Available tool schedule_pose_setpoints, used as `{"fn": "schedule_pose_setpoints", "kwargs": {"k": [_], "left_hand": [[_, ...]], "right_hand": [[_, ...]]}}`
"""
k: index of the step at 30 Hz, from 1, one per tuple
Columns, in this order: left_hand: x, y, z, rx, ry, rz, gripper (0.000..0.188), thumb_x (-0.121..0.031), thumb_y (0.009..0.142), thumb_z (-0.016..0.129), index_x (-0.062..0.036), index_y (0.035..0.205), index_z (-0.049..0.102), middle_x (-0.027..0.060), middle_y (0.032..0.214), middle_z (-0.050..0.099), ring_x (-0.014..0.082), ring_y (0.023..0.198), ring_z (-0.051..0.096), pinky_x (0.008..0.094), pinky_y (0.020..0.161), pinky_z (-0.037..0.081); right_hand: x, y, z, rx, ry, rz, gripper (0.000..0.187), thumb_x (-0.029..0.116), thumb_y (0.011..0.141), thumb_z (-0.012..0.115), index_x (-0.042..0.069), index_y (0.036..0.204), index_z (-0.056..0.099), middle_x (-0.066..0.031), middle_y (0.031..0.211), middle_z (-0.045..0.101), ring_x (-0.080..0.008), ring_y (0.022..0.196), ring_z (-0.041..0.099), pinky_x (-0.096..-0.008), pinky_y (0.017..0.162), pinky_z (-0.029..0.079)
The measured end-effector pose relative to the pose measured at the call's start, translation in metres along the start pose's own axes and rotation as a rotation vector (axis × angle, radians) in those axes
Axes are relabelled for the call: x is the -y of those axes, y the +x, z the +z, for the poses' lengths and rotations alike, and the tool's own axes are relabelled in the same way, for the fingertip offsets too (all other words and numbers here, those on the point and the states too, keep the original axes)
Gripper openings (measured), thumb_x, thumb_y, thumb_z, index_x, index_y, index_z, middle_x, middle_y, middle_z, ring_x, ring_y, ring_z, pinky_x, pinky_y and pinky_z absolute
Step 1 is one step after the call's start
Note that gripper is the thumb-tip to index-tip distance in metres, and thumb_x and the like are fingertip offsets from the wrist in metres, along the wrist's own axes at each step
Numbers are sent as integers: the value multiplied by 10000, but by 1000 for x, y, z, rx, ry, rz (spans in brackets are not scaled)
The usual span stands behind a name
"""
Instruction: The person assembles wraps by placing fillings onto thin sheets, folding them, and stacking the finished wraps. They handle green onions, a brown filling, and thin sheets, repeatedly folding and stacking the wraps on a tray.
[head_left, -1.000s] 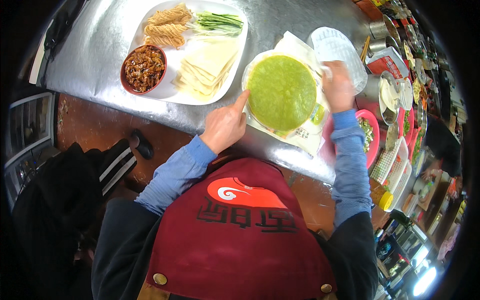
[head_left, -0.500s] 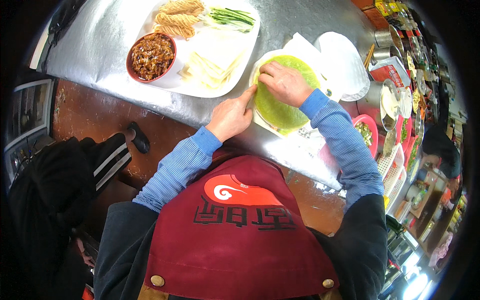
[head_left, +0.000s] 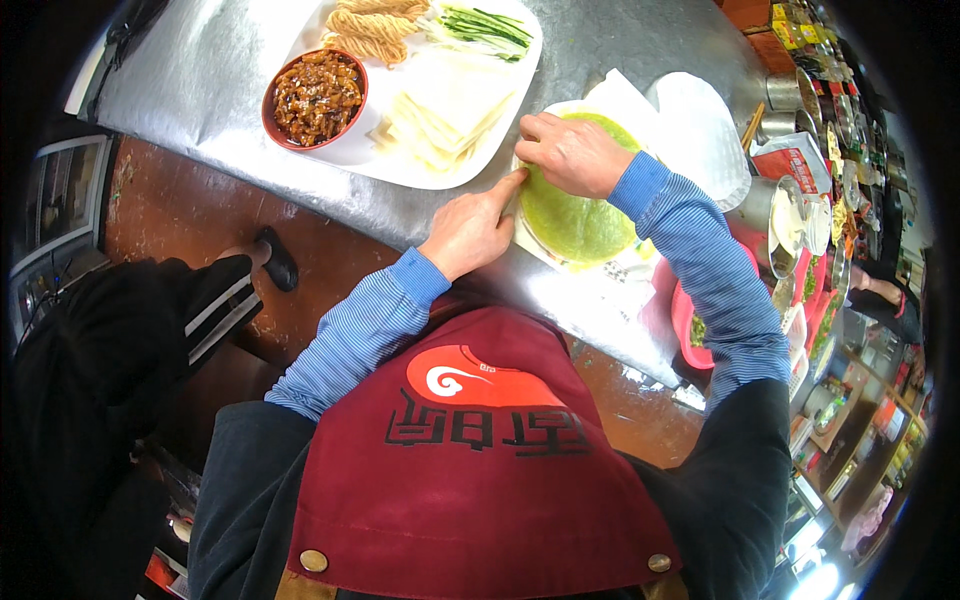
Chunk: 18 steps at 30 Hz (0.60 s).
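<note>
While two hands work close together at its upper left, a green round pancake lies on the metal table, and it's the centre of our clock. Left hand first: index finger stretched out to the pale edge at about ten o'clock, the other fingers curled in. Right hand, now: it arches over the top of the pancake, fingers bent and drawn together, tips at that same ten o'clock side. Is it pinching the edge? Cannot tell, the knuckles cover it!

Outward we go. White paper peeks out at twelve to one o'clock, a white tray sits just beside it at two, with chopsticks beyond. A metal pot stands at three; between four and five, a pink basin, partly behind the right sleeve.

Over at ten o'clock, a big white plate, and it's loaded! By its own dial: a bowl of brown diced sauce at nine, tan noodles at eleven, cucumber strips towards two, thin pale sheets stacked at five.

Past the table edge, between eight and nine, another person's dark shoe rests on the reddish floor.
</note>
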<state>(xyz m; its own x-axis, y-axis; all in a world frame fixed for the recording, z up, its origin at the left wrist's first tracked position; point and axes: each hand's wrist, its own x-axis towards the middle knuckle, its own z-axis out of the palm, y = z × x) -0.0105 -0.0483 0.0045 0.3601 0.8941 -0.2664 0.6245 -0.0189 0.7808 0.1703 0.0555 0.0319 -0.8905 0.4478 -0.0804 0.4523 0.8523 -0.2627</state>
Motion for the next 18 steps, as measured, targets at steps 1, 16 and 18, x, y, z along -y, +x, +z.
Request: {"fn": "schedule_pose_setpoints", "kwargs": {"k": [1,16,18], "left_hand": [[-1,0,-1,3,0,-5,575,-124,778,513,-147,1348,438,203,749,627,397,708,611,470,675,487],[1,1,0,-17,-20,18,580,-104,770,514,-156,1344,446,200,741,626,397,706,612,464,669,484],[2,1,1,-13,-12,13,580,-103,769,514,-154,1343,446,200,739,625,396,706,612,464,668,484]], "right_hand": [[0,0,-1,2,4,-2,128,34,715,583,44,830,526,-100,929,525,-274,882,567,-368,705,496],[-6,-4,4,-36,66,7,162,22,693,586,38,844,531,-103,937,517,-281,899,553,-370,741,487],[-6,-4,5,-44,69,10,155,23,693,585,34,838,530,-105,939,517,-282,899,553,-371,743,487]]}}
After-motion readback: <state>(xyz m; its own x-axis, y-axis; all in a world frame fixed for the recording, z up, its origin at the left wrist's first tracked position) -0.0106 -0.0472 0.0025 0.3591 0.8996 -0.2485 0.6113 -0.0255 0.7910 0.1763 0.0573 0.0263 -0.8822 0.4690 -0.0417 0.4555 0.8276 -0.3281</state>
